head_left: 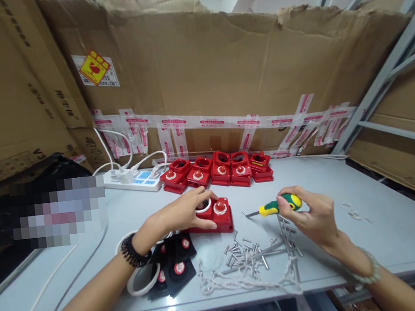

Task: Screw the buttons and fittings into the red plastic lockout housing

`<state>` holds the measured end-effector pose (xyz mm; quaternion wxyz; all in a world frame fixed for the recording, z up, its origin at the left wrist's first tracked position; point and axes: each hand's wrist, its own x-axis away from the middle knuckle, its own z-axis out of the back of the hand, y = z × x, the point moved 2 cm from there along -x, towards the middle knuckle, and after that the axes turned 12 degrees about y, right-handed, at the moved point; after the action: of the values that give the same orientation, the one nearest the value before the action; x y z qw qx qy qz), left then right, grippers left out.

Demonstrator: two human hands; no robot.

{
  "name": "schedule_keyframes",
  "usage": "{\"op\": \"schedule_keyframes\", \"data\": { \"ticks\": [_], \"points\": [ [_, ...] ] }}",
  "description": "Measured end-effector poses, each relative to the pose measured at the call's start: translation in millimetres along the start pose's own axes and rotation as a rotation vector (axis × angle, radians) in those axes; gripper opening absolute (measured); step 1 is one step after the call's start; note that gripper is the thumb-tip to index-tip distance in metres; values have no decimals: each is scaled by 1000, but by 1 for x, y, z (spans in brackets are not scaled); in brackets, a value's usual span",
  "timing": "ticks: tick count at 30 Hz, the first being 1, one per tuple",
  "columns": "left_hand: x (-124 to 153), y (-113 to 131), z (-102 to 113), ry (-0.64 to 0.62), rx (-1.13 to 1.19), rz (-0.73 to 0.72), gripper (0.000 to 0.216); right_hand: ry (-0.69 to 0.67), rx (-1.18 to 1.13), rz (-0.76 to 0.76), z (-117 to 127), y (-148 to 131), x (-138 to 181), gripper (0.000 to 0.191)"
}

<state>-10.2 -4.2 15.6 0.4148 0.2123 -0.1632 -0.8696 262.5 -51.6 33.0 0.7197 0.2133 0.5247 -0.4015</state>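
Observation:
My left hand grips a red housing on the table, fingers across its top and thumb along the front. A white ring and a red knob-like part show on that housing; the hand hides its left part. Held in my right hand is a green and yellow screwdriver, pointing left toward the housing. What looks like a small screw is at its tip, apart from the housing. Loose screws lie in front, among metal rods and a whitish cord.
Several red housings stand in a row at the back. Left of them is a white power strip with cables. Black square pieces with red labels and a white ring lie near my left wrist. A cardboard wall closes the back.

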Motion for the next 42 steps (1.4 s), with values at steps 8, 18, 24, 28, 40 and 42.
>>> {"op": "schedule_keyframes", "data": {
  "ticks": [8, 18, 24, 28, 40, 42],
  "points": [
    [1, -1, -1, 5, 8, -2, 54, 50, 31, 40, 9, -12, -24, 16],
    [0, -5, -3, 23, -12, -43, 54, 64, -61, 79, 8, -46, -55, 17],
    [0, -7, -4, 31, -26, -49, 52, 103, -199, 165, -2, -54, -56, 12],
    [0, -6, -3, 25, -25, -42, 53, 93, -196, 163, -5, -52, -56, 12],
    [0, -7, -4, 18, -27, -43, 54, 104, -142, 164, -1, -51, -58, 14],
    [0, -6, -4, 21, -29, -41, 54, 105, -139, 166, 0, -50, -57, 15]
  ]
}}
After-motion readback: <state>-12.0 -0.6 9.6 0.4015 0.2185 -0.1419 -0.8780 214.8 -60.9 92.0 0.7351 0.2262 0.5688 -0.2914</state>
